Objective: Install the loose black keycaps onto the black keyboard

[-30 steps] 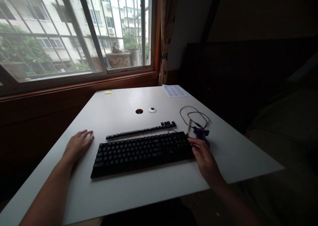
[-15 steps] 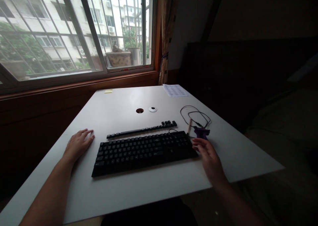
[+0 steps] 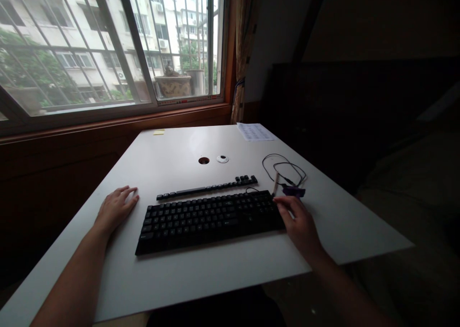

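A black keyboard (image 3: 201,221) lies across the near part of the white table, several keys gone from its lower right portion and near edge. Behind it runs a row of loose black keycaps (image 3: 210,188). My left hand (image 3: 117,207) rests flat on the table left of the keyboard, fingers spread, holding nothing. Over the keyboard's right end, my right hand (image 3: 298,221) has thumb and forefinger pinched together; whatever is between them is too small or hidden. Just beyond its fingertips are a thin pale stick (image 3: 276,181) and a purple object (image 3: 293,191), partly covered by the hand.
A looped black cable (image 3: 283,162) lies at the right. Farther back are a round hole (image 3: 203,160) in the table, its white cover (image 3: 222,159), printed paper (image 3: 256,131) and a yellow note (image 3: 158,132). A barred window (image 3: 108,54) stands behind.
My right hand has moved slightly left and up over the keyboard's right end, its fingers drawing closer together. My left hand stays on the table. The view has shifted a little.
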`<state>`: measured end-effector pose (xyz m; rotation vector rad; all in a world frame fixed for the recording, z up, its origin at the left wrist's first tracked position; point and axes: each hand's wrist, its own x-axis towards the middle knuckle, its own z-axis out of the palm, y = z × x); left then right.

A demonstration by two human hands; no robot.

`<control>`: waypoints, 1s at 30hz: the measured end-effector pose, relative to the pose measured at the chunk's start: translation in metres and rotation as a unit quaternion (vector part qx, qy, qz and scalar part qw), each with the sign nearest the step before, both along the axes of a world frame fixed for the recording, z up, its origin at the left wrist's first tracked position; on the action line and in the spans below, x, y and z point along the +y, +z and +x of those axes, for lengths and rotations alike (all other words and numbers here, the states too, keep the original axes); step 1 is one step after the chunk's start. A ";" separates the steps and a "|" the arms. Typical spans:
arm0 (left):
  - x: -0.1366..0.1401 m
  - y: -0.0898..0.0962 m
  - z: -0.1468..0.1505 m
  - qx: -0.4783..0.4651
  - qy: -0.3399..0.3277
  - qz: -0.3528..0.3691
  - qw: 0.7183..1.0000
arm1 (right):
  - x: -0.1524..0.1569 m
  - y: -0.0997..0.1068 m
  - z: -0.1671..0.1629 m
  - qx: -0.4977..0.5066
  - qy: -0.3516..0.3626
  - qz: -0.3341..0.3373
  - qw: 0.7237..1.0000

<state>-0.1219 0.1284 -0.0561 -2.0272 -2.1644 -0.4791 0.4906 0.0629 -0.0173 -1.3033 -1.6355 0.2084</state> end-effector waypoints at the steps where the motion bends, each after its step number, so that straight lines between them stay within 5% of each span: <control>1: 0.001 -0.001 -0.001 0.001 -0.002 0.000 1.000 | 0.006 0.008 -0.002 -0.027 0.010 0.015 0.999; 8: 0.002 -0.008 -0.006 0.005 0.001 0.010 1.000 | 0.073 0.046 -0.031 -0.142 0.121 -0.002 0.983; 13: 0.002 -0.008 -0.004 0.009 0.002 0.019 1.000 | 0.118 0.029 -0.046 -0.227 0.148 -0.021 0.962; 19: 0.001 -0.006 -0.002 0.002 0.001 0.011 1.000 | 0.137 0.006 -0.051 -0.262 0.148 -0.029 0.953; 30: -0.001 -0.005 -0.001 -0.005 0.000 0.016 1.000 | 0.154 0.013 -0.056 -0.289 0.123 -0.046 0.948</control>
